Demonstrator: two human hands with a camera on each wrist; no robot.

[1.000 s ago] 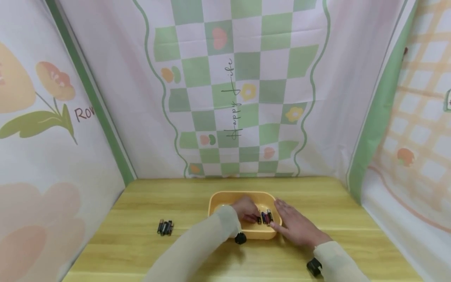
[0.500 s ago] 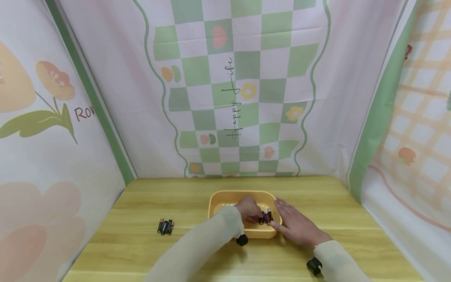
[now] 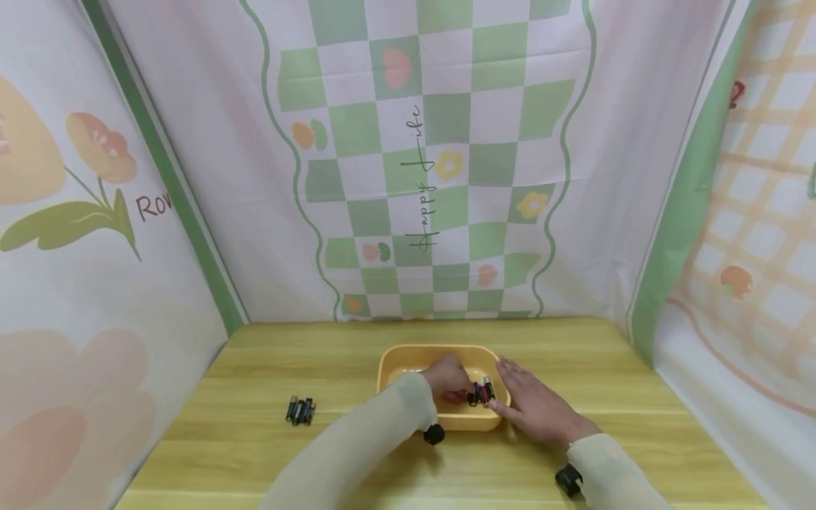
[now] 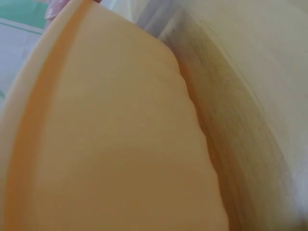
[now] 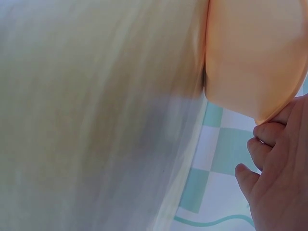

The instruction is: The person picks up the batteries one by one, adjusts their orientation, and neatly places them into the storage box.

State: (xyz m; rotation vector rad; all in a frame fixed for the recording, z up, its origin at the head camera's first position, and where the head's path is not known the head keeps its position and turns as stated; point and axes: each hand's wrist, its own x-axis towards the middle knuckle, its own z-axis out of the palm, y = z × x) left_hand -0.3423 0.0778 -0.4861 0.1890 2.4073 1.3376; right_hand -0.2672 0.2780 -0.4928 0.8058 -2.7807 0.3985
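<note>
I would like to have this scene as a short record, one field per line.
Container: yellow tub
Surface: wooden table
Left hand: inside the tub, beside batteries; whether it holds one cannot be told
Right hand: touching the tub's right end, fingers extended
Outside the tub: small battery group lying on the table, left of it
Backdrop: checked cloth

My left hand [image 3: 448, 375]: inside the yellow tray [image 3: 470, 423], at the left end of a battery row [image 3: 482, 392], grip hidden | My right hand [image 3: 543, 412]: on the tray's right end, fingers extended | Battery cluster [image 3: 299, 411]: on wood-grain surface [image 3: 242, 368], well left of tray | Checked cloth [image 3: 440, 170]: behind
</note>
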